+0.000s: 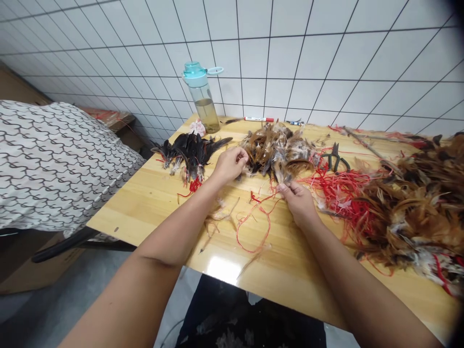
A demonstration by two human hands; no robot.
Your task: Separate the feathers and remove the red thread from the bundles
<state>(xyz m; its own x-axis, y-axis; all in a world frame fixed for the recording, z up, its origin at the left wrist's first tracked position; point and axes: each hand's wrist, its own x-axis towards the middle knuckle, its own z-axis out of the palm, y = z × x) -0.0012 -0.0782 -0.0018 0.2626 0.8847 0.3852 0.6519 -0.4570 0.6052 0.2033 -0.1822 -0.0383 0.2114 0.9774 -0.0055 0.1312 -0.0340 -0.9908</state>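
My right hand [299, 199] is closed, with thumb and fingertips pinching the base of some brown feathers [284, 173] at the near edge of a brown feather pile [270, 145]. Left of that pile, my left hand [232, 164] has its fingers curled in; whether anything is in them I cannot make out. A bunch of black feathers [194, 150] lies to the left of that hand, with red thread [195, 185] at its near end. Between my forearms, a loop of red string [268, 227] rests on the wooden table [145, 208].
Right of my right hand lie tangled red thread [340, 188], pliers [335, 157] and a large brown feather heap [409, 208]. Along the tiled wall stand a water bottle [203, 99] and, lying down, a red-and-white marker [258, 119]. Patterned cloth [61, 164] is at far left.
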